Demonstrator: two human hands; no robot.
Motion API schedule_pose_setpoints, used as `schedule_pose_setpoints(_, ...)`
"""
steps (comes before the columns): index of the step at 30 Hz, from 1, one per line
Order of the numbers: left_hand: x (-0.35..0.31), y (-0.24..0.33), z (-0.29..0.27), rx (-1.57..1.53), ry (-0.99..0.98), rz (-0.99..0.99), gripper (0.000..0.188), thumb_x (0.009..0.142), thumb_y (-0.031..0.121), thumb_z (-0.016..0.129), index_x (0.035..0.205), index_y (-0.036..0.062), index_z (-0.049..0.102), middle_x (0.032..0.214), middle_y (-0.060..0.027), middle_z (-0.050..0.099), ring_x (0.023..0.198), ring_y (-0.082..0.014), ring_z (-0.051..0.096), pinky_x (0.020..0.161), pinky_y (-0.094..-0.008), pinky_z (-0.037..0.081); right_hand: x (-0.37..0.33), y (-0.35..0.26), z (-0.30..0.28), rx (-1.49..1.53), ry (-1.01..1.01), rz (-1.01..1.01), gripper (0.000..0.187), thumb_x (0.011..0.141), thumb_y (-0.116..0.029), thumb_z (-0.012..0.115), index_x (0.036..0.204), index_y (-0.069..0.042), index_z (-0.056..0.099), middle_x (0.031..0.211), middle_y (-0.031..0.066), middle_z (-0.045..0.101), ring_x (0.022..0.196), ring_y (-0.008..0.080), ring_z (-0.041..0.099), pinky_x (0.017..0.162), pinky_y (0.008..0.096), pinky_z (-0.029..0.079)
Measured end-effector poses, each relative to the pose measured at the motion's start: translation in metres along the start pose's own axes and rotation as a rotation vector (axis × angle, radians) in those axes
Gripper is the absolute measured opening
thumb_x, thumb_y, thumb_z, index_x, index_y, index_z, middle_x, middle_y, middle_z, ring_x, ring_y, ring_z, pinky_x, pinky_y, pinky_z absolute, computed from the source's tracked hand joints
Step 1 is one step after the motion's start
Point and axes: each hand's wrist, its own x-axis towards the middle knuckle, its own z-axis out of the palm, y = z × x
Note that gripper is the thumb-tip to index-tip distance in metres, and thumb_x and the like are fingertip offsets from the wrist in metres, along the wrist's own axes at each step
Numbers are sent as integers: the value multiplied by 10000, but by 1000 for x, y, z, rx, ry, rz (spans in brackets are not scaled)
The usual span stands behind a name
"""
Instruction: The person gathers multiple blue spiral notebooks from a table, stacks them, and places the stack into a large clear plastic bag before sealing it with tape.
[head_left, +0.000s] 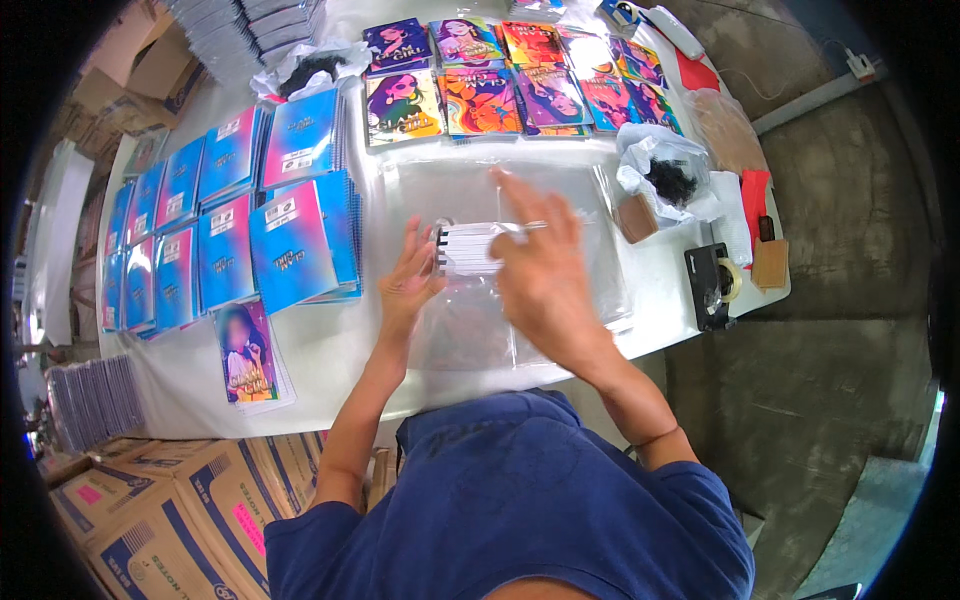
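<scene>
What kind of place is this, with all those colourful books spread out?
Probably a small packing workshop or stockroom. The white table holds rows of blue notebooks and colourful ones, printed cardboard cartons stand on the bare concrete floor, and both hands work at clear plastic bags.

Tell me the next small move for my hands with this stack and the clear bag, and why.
Probably ease the white stack deeper into the clear bag: your left hand steadies its near end while your right hand lies flat over the plastic.
</scene>
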Motion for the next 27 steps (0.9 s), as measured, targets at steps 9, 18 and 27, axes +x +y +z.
schedule_pose_setpoints(9, 2, -12, 6, -36, -7, 41, 527, 741, -72, 720, 1229, 95, 608, 1535, -145, 212, 1378, -323, 301, 1074, -441, 384, -14, -5, 35, 53, -212, 11, 444, 771, 31, 579, 1194, -29, 461, 1007, 141, 619, 964, 338, 584, 874, 409, 429)
schedule_pose_setpoints(18, 1, -4, 10, -7, 40, 15, 511, 747, -93, 701, 1224, 59, 604, 1532, -150, 215, 1383, -312, 290, 1079, -424, 384, -7, -16, 18, 90, 87, -29, 549, 814, -46, 629, 1319, -4, 419, 906, 146, 647, 872, 329, 616, 803, 379, 485)
schedule_pose_setpoints(27, 0, -1, 11, -65, 40, 36, 493, 766, -100, 677, 1231, 42, 592, 1534, -140, 214, 1383, -299, 294, 1096, -414, 368, 0, -22, 29, 119, 238, -25, 611, 805, -19, 645, 1354, 1, 380, 825, 120, 639, 749, 280, 608, 701, 392, 467)
